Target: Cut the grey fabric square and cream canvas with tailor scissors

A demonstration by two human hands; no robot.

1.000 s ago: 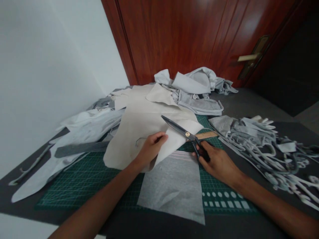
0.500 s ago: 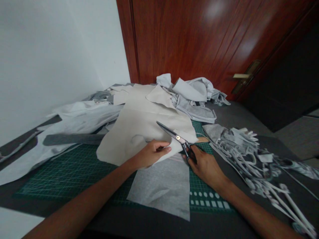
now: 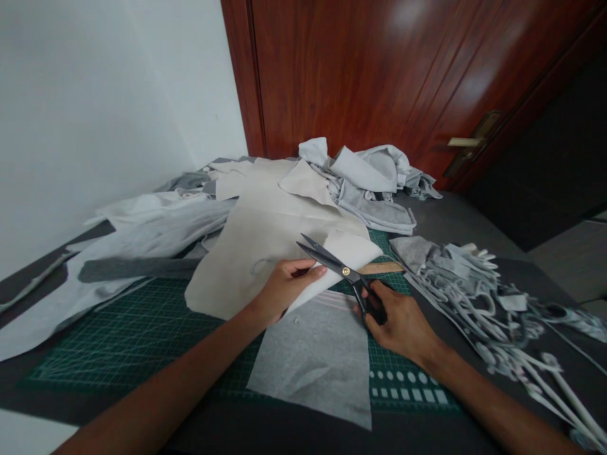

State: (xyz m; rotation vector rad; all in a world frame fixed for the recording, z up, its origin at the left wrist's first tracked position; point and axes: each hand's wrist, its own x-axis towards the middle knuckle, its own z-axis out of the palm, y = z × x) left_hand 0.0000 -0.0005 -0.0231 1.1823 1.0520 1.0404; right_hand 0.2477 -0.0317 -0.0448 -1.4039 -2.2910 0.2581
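Cream cloth is lying across the middle of the table in the head view, partly covering a green cutting mat, with its near right part folding over into a paler flap. Judging by its smooth spread and clean fold, it is probably behaving as light and flexible, a bit firmer than the thin grey cloth that is sitting nearer the person; neither is looking slippery or fragile. Its folded edge is seeming the best place for a pinch, with fingertips staying clear of the blades.

The left hand is doing just that, pinching the fold between thumb and curled fingers, almost no gap showing. The right hand is wrapping round the handles of black scissors, whose blades are standing slightly apart over the cloth, the tips pointing just past the left fingertips; whether any fabric is lying between them, I cannot tell. Being metal, the scissors are likely weighing stiff and fairly heavy, and their handle loops are offering the natural hold.

No brand is showing legibly: the brass-coloured pivot is seeming to carry a mark too small for reading. The mat is displaying pale grid lines, ovals and squares, but no readable lettering.
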